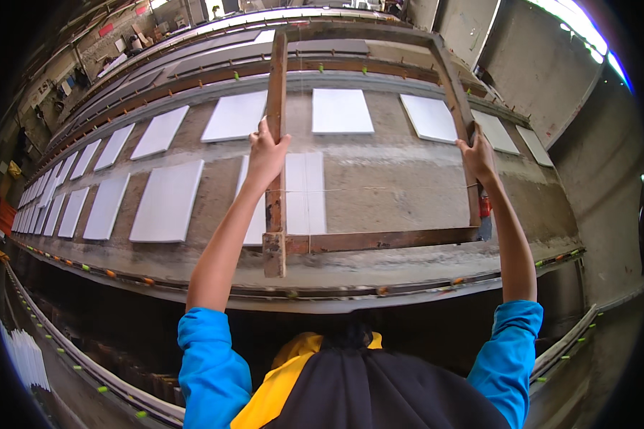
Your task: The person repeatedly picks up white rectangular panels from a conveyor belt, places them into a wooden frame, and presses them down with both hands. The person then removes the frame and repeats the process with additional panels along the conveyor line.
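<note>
A large rectangular wooden frame [379, 240], dark brown and worn, is held out in front of me over a long table [533, 211]. My left hand [267, 154] is closed round its left bar, with the thumb on the inner side. On the opposite bar, my right hand [477, 154] grips in the same way. Thin pale strings [379, 188] cross the frame's opening, through which the tabletop shows. Below my right hand, a small red and grey object [485, 218] sits against the bar; its kind is unclear. White flat panels [342, 111] lie under and around the frame.
Two rows of white panels [167, 200] run off to the left. Green and orange pegs line the table's near rail [383, 291]. More long tables [215, 61] stand beyond. A grey wall [537, 71] rises at the right. Behind me is another pegged rail [86, 336].
</note>
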The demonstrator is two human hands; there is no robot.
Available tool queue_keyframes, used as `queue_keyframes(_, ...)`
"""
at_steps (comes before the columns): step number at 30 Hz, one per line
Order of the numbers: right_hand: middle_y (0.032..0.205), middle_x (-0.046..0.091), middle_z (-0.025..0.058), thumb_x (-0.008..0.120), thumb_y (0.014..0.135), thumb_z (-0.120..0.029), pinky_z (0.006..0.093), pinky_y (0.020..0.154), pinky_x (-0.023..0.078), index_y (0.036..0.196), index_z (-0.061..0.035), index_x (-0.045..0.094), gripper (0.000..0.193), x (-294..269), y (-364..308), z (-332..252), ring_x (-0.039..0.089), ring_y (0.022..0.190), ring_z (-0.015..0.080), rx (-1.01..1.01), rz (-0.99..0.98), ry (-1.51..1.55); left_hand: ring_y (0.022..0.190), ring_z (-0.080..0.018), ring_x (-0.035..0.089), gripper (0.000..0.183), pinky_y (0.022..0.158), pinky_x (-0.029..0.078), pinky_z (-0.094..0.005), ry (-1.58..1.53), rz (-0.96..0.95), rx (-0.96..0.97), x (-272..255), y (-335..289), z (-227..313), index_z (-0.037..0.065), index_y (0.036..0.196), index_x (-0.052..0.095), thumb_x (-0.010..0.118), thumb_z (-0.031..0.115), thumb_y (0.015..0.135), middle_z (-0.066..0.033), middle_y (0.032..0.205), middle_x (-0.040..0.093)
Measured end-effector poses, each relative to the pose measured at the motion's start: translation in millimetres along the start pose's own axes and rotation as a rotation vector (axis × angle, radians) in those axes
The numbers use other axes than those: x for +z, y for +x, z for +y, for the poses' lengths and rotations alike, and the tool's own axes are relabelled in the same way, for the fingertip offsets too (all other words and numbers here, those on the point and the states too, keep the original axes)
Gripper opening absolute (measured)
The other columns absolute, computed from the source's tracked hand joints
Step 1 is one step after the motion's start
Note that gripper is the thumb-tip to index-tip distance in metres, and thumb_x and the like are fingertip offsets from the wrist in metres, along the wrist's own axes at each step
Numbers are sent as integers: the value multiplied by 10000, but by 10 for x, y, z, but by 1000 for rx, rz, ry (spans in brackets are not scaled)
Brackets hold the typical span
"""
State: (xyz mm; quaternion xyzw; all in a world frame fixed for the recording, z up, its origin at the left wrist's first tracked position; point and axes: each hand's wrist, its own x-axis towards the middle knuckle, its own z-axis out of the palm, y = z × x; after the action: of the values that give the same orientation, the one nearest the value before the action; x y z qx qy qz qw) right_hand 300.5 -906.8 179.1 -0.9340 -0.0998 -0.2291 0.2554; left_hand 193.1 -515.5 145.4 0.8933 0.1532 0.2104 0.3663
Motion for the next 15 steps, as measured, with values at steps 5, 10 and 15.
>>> queue_keyframes(5, 1203, 440, 267, 630, 762, -174, 381, 947, 363, 1281, 54, 338, 637, -141, -72, 1434, 444, 1126, 375, 10, 40, 10, 970, -419, 542, 672, 794, 508, -397, 40, -28, 51, 1116, -311, 586, -26, 1347, 196, 527, 260, 838, -312, 1161, 368)
queue_keyframes(10, 1196, 413, 219, 631, 752, -133, 393, 932, 372, 1271, 59, 340, 625, 148, -345, 2074, 450, 1096, 372, 49, -42, -7, 1044, -407, 498, 647, 884, 429, -420, 59, -28, -32, 1741, -542, 606, 0, 1313, 305, 577, 283, 799, -290, 1130, 444)
queue_keyframes(15, 1209, 403, 221, 633, 746, -129, 398, 919, 385, 1256, 62, 351, 613, 423, -382, 2309, 454, 1090, 374, 85, -149, 40, 1040, -403, 496, 630, 888, 423, -420, 89, -34, -76, 1981, -618, 452, -6, 1292, 344, 598, 270, 786, -287, 1099, 474)
